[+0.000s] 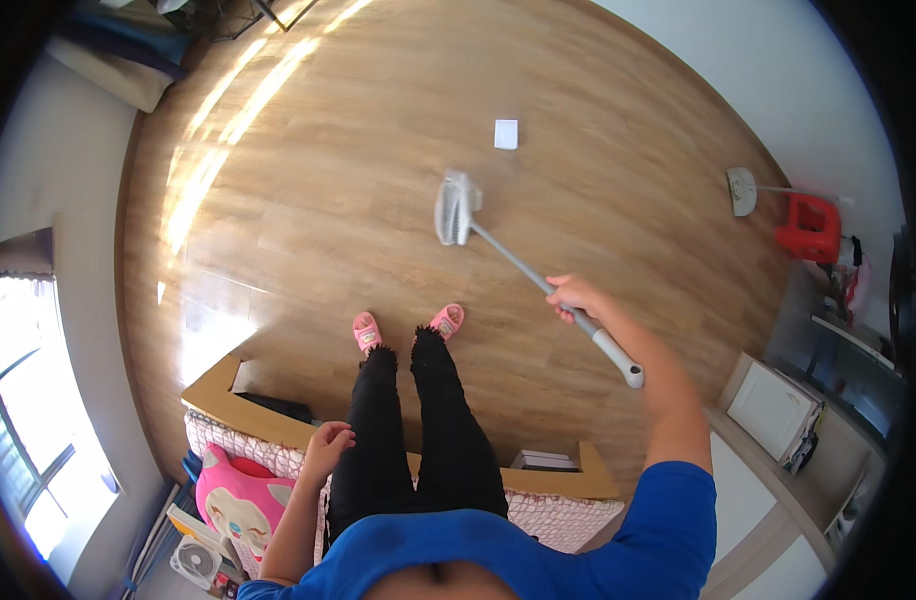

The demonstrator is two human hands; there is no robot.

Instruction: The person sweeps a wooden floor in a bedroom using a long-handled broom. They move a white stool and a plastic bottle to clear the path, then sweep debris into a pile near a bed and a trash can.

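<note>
My right hand is wrapped around the grey pole of a mop. The pole's white grip end, which has a hanging hole, lies close to my right forearm. At the far end, the mop's white and grey head is on the wood floor ahead of my feet and looks slightly blurred. A small white square box sits on the floor just beyond the head, apart from it. My left hand rests by my left thigh, fingers loosely bent and holding nothing.
My pink slippers are on the floor before a bed edge. A pink plush toy lies at lower left. A red stool and a white flat-headed tool stand by the right wall, near a cabinet.
</note>
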